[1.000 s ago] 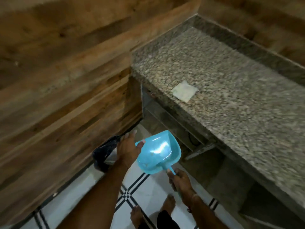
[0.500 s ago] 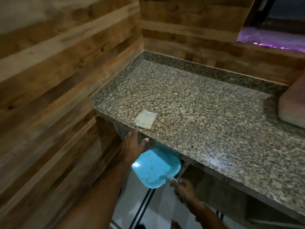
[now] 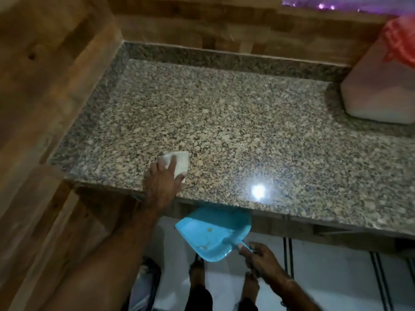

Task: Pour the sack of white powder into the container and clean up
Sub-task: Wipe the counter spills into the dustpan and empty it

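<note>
- Pressing on a small white square near the front left edge of the worktop, the left hand lies with its fingers spread and fairly straight. I see one finger across the square and the thumb at its near corner. I cannot tell if the square is cloth or paper.
- The right hand is curled round the handle of a blue dustpan, gripping it firmly. It holds the pan below the front lip of the worktop, right of the left forearm, with the open side tucked under the overhang.
- I can make out a few pale specks inside the dustpan.
- The container, pale and translucent, stands at the far right of the worktop against the back wall, well apart from both hands. Its lower part looks white.
- A crumpled red bag sits on top of the container, cut off by the edge of my view.
- The worktop is speckled granite with a raised rim at the back and left, and a bright glare spot near its front.
- A wooden wall borders it on the left.
- Below, I see white floor tiles with dark lines.
</note>
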`<state>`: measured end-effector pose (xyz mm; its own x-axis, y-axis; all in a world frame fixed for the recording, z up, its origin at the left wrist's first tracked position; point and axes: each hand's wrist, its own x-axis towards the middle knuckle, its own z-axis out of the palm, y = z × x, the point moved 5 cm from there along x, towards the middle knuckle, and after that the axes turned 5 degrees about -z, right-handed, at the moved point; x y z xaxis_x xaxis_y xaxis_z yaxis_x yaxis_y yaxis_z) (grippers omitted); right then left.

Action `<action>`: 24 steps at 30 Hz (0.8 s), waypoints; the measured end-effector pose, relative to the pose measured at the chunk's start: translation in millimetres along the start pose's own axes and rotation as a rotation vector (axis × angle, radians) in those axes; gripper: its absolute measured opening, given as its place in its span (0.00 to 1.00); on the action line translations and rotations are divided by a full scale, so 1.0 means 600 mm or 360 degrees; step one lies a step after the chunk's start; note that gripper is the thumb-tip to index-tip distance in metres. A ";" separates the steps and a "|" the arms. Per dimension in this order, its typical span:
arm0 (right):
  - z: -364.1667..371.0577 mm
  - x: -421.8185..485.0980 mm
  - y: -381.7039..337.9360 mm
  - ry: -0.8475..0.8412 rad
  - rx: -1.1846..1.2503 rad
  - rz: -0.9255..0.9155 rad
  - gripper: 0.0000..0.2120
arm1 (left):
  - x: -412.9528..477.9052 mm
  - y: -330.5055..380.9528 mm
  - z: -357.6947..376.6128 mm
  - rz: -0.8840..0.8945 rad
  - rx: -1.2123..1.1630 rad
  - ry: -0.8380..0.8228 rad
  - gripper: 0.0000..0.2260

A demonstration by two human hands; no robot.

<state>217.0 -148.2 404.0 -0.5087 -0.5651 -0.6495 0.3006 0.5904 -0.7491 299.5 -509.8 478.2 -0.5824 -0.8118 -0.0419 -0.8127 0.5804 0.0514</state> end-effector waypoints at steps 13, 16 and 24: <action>-0.020 -0.092 0.070 0.0184 0.0219 0.0105 0.24 | 0.049 0.057 -0.007 -0.0250 -0.0285 0.0082 0.21; -0.049 -0.112 0.104 0.0286 0.0275 0.0167 0.30 | 0.027 0.193 0.010 0.0067 -0.0262 0.0026 0.25; -0.134 -0.155 0.165 0.0477 0.0394 0.0291 0.22 | -0.032 0.364 0.015 0.0128 -0.1087 -0.0089 0.14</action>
<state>229.2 9.0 401.0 -0.6299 -0.2503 -0.7353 0.5736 0.4884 -0.6576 133.0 -366.9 481.3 -0.6552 -0.7529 -0.0619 -0.5844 0.4533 0.6731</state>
